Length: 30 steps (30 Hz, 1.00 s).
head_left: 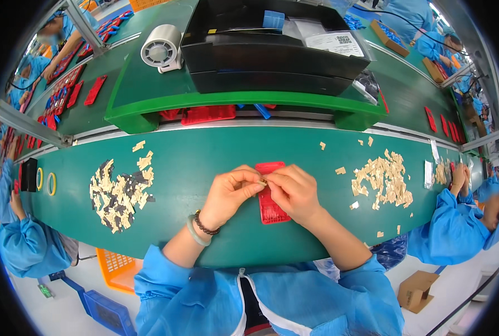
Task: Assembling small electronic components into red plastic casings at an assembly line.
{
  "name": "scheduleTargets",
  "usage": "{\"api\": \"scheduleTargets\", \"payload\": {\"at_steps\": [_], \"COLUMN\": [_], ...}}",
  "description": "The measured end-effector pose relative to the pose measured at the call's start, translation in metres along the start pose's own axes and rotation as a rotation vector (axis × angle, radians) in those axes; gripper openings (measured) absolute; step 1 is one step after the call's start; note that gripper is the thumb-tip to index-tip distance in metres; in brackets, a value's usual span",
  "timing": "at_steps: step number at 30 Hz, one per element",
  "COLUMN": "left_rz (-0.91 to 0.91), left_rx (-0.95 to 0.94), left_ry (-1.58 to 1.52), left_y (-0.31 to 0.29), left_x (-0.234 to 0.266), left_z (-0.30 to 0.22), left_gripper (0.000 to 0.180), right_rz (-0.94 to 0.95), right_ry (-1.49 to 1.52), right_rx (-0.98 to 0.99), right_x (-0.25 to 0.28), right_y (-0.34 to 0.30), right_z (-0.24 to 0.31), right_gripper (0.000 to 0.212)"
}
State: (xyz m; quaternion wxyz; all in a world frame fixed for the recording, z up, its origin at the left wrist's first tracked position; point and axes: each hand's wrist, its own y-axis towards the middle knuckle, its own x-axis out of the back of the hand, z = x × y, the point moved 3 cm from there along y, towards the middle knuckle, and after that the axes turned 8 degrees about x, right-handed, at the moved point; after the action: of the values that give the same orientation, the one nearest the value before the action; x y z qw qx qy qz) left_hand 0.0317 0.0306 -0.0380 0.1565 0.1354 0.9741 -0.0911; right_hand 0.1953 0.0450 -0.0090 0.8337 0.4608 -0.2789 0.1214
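Note:
Over the green table, my left hand (232, 193) and my right hand (295, 191) meet with fingertips pinched together. Between them is a tiny piece, mostly covered by the fingers; its kind does not show. Beneath the hands lies a red rectangular tray-like part (273, 211), its upper and lower ends showing. To the left is a loose pile of small cream and black flat pieces (120, 196). A second pile, of small cream pieces (385, 179), spreads out to the right, with a few strays around it.
A green raised shelf (244, 99) spans the back, bearing a black box (272, 56) and a small white fan (162, 49). Red parts (209, 115) lie under it. Tape rolls (51, 183) stand far left. Co-workers sit at both sides; an orange crate (115, 269) is below left.

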Motion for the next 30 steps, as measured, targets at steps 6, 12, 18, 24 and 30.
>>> {"api": "scheduleTargets", "payload": {"at_steps": [6, 12, 18, 24, 30], "left_rz": [-0.020, -0.030, -0.119, -0.166, -0.357], "left_rx": [-0.617, -0.368, -0.932, -0.976, -0.536], "left_ry": [0.677, 0.649, 1.115, 1.138, 1.193], "left_y": [-0.009, -0.008, -0.011, -0.010, -0.001], "left_x": [-0.021, -0.019, -0.022, -0.026, -0.014], "left_z": [-0.029, -0.026, -0.019, -0.020, -0.025], "left_gripper": [0.010, 0.019, 0.019, 0.015, 0.025], "right_rz": [-0.003, 0.276, 0.339, 0.322, 0.622], "right_ry": [0.741, -0.046, 0.442, 0.264, -0.004], "right_rx": [-0.743, -0.444, -0.255, -0.137, -0.189], "right_x": [0.005, 0.055, 0.024, 0.023, 0.051], "right_y": [-0.017, -0.005, 0.008, 0.007, 0.001], "right_z": [-0.024, -0.067, -0.020, -0.012, -0.032], "right_gripper": [0.006, 0.017, 0.022, 0.027, 0.023]}}
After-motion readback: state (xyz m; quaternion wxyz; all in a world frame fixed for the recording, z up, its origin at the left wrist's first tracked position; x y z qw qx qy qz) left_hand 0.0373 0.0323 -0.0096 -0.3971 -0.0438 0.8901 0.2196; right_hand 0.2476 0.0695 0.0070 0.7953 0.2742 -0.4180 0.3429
